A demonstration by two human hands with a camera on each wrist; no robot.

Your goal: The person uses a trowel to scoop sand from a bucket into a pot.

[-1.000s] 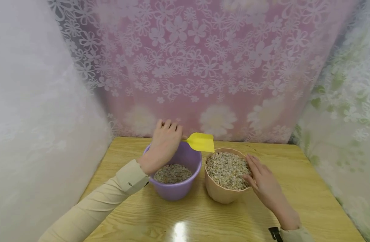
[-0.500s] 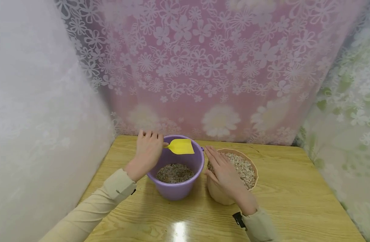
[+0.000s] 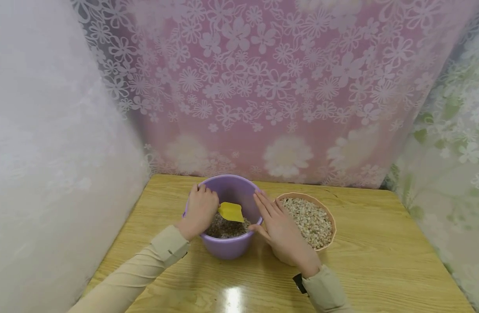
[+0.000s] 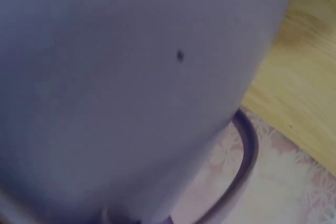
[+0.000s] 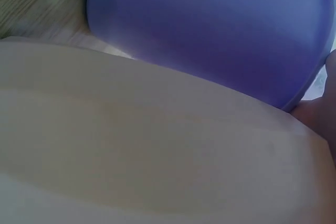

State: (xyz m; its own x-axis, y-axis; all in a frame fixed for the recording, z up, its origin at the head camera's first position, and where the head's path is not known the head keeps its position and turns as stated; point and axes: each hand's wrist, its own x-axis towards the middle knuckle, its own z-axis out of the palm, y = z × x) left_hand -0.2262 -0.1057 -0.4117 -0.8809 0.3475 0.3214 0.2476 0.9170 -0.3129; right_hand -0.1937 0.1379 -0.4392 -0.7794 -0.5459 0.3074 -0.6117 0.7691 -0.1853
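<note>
My left hand [image 3: 202, 211] grips the handle of a yellow toy shovel [image 3: 231, 212] at the left side of a purple bucket [image 3: 228, 251]. The shovel's blade is inside the bucket, low over the grain-like material [image 3: 223, 230] at its bottom; my hand hides the handle. With fingers fairly straight, my right hand [image 3: 282, 232] touches the bucket's right rim. Its palm lies over the left part of a peach-coloured pot [image 3: 328, 243] filled with pale grain [image 3: 309, 221]. The bucket's wall [image 4: 131, 77] fills most of the left wrist view.
Both containers stand side by side on a wooden table [image 3: 380, 252]. A pink floral curtain [image 3: 239, 108] hangs behind the table's back edge. Pale sheets [image 3: 59, 152] enclose the left and right sides.
The shovel moved left from beside the peach pot to over the bucket, then down into it. My right hand moved left from the pot's right rim to the bucket's right rim.
</note>
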